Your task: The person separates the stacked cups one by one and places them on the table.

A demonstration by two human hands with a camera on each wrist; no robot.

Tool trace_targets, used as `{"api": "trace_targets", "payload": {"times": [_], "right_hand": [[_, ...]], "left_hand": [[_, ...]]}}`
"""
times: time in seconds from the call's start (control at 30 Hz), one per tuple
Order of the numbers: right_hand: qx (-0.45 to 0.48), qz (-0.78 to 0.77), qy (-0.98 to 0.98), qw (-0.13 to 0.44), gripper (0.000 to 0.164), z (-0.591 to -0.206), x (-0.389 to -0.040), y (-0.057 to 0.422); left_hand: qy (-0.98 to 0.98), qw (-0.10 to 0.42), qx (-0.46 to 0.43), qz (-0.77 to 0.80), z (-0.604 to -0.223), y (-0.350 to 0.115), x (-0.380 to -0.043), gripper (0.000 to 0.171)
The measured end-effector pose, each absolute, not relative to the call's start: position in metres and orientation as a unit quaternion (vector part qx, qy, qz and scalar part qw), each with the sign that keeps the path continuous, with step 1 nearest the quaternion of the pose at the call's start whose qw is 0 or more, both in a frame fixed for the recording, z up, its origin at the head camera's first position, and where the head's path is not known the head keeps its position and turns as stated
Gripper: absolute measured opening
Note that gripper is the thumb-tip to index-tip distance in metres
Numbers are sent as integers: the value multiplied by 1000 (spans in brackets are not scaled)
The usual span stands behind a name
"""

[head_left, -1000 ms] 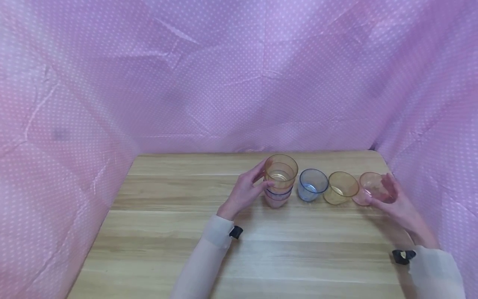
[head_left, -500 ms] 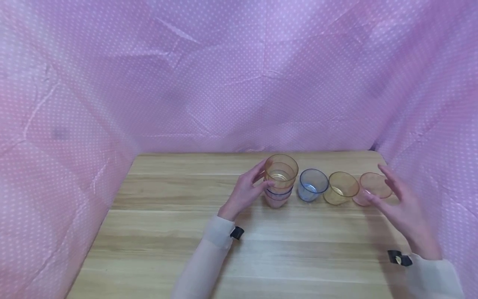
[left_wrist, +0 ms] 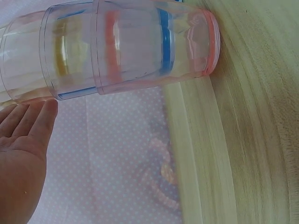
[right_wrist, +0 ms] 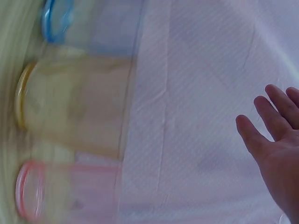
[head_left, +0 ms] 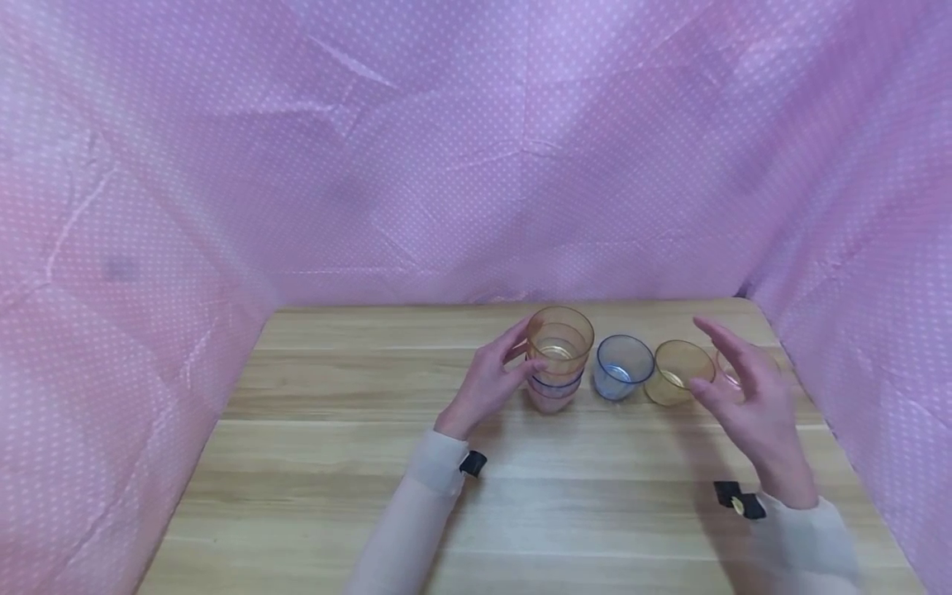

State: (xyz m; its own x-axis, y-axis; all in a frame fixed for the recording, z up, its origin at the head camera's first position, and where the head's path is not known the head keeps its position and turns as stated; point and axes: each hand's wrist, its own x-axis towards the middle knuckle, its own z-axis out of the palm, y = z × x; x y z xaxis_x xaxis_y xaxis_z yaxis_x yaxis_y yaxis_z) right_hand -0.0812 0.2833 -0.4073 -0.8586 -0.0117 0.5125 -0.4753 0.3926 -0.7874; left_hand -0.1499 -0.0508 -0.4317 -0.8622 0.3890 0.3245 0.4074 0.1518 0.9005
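Note:
My left hand (head_left: 485,387) holds a stack of clear tinted cups (head_left: 552,400) near its top, thumb in front and fingers round the far side. The stack stands upright, a yellow cup uppermost and a pink one at the bottom. In the left wrist view, coloured bases show through the nested cups (left_wrist: 135,51). My right hand (head_left: 754,405) hovers with fingers and thumb spread, holding nothing. It partly covers a pink cup (head_left: 727,373), and its thumb tip overlaps the edge of a single yellow cup (head_left: 673,388). The right wrist view shows that hand (right_wrist: 280,154) apart from the cups.
Between the stack and the single yellow cup stands a blue cup (head_left: 621,380). The three single cups form a row on the wooden table (head_left: 312,479). Pink dotted cloth (head_left: 461,165) hangs behind the table and along both sides.
My right hand has let go of the pink cup, risen and moved left toward the yellow cup, fingers spread. The left hand and the stack have stayed in place.

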Motion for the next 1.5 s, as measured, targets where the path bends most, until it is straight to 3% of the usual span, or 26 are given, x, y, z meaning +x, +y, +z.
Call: {"api": "trace_targets", "payload": {"times": [0.27,0.5,0.77,1.5], "right_hand": [[223,568,-756,235,69,-406,-91,250],[275,579,-738,211,79,-404,-105,226],[261,521,-799,149,90,-397,-117,208],[219,524,-823,32,86,-416,-144,186]], "left_hand": [[-759,15,-267,-594,-433,-51,-150,66],[-760,16,-266,-593,-432,-51,-151,65],[-766,18,-263,-586,-432,-52,-151,66],[-761,16,-253,-597,-432,-53,-149,65]]}}
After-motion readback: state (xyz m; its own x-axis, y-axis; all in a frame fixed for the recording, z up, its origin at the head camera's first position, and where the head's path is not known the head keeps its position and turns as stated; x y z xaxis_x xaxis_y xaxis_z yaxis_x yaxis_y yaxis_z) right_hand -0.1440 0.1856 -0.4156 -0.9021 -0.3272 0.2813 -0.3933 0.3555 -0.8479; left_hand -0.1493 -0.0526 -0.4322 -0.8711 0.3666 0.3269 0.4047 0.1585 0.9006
